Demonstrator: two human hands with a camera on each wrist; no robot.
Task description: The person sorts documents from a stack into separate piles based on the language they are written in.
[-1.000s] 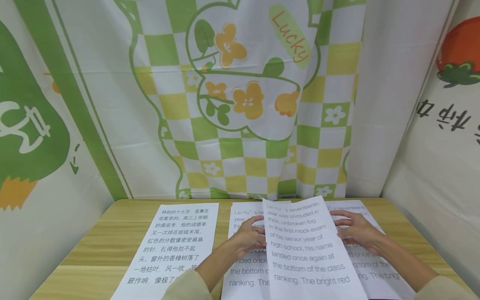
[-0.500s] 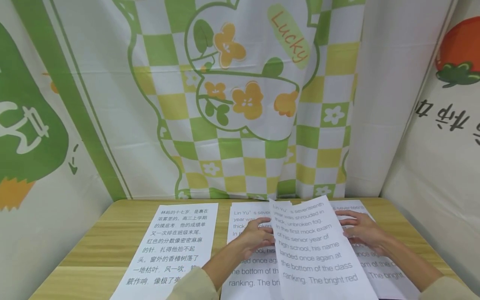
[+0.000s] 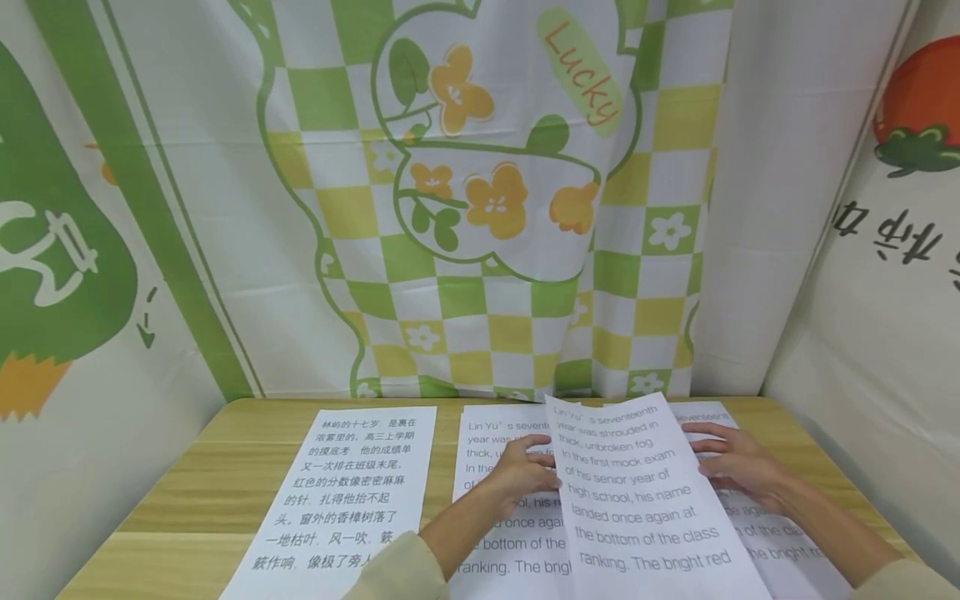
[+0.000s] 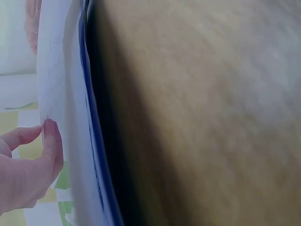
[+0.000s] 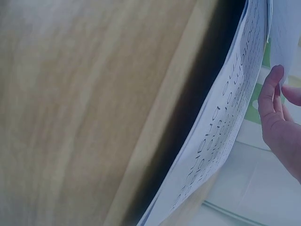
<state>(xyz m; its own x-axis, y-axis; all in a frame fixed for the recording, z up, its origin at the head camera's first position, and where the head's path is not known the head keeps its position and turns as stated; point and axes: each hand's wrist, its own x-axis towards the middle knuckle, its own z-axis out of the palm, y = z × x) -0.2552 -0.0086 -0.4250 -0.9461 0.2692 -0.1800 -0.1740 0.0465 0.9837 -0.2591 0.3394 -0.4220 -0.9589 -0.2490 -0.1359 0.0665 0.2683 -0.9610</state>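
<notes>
A sheet of paper (image 3: 630, 508) printed with English text is held up by its two side edges, its top bowed slightly. My left hand (image 3: 517, 477) pinches its left edge between thumb and fingers; the left wrist view shows that hand (image 4: 33, 167) on the paper's edge. On the opposite edge, my right hand (image 3: 746, 471) pinches the sheet, and its thumb and fingers (image 5: 273, 94) show in the right wrist view. Below lie a left pile of printed sheets (image 3: 472, 500) and a right pile (image 3: 795, 554), both partly covered by the raised sheet and hands.
A sheet with Chinese text (image 3: 337, 492) lies to the left on the wooden table (image 3: 187, 492). Behind the table hangs a green-and-yellow checked curtain (image 3: 465, 325). Printed cloth walls stand at both sides.
Both hands have moved a little to the right with the raised sheet between them. More of the left pile's text now shows.
</notes>
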